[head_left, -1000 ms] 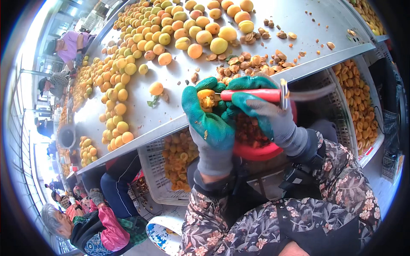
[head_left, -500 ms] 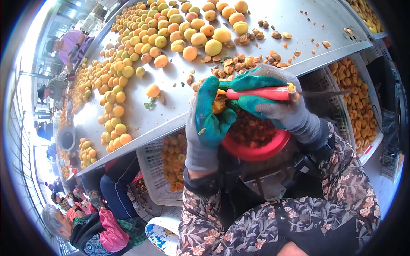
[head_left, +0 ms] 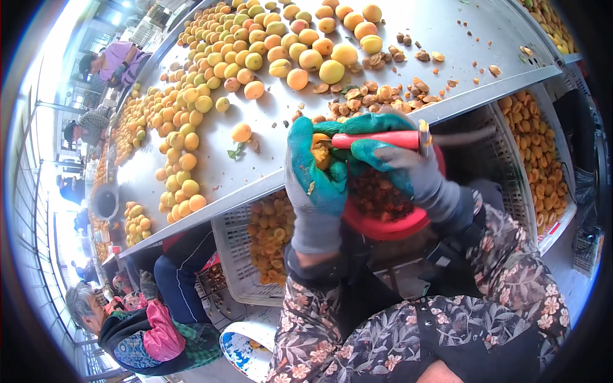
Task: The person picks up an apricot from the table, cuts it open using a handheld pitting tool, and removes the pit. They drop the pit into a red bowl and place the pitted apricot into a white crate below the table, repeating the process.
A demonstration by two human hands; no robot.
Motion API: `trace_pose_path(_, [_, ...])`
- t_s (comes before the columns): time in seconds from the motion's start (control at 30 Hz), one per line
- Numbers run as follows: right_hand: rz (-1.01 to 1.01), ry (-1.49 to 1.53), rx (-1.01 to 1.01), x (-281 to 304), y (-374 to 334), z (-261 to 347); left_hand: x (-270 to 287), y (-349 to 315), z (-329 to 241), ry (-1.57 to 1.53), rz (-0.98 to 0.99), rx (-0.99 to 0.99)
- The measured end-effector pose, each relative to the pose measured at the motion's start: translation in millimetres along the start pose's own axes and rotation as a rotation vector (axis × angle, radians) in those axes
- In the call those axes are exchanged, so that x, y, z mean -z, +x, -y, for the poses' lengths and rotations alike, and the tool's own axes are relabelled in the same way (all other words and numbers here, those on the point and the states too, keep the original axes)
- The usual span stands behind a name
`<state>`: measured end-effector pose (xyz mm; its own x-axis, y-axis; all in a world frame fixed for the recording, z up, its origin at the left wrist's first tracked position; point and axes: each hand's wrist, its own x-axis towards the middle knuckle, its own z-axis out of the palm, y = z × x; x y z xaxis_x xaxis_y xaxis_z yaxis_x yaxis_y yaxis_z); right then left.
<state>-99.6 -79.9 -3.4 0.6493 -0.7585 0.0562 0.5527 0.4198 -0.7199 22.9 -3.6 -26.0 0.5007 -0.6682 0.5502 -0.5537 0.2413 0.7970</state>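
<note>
By the surface (head_left: 249,175), an apricot (head_left: 321,152) is seemingly being pitted.
It is clasped by the left grip (head_left: 313,171), a red-handled tool (head_left: 377,139) by the right grip (head_left: 397,158); steady prying is probably needed next.

Red handle (head_left: 378,140), orange fruit (head_left: 321,154), green-grey gloves (head_left: 322,195), floral sleeves (head_left: 520,277)

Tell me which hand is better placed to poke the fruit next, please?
Probably the right hand: it grips the red tool, with one end pointing at the fruit. The left hand is busy holding that fruit.
</note>
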Motion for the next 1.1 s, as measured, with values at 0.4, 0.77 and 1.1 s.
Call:
trace_pose_path(0.4, [-0.084, 0.022, -0.118, -4, -17, 2, -9, 7, -31, -0.722, -0.174, 0.717])
trace_pose_path(0.77, [0.027, -0.024, -0.002, 0, -13, 1, -10, 15, -38, -0.873, -0.204, 0.771])
trace_pose_path(1.1, [-0.178, 0.217, -0.197, -13, -15, -9, -15, 14, -21, -0.125, -0.239, 0.238])
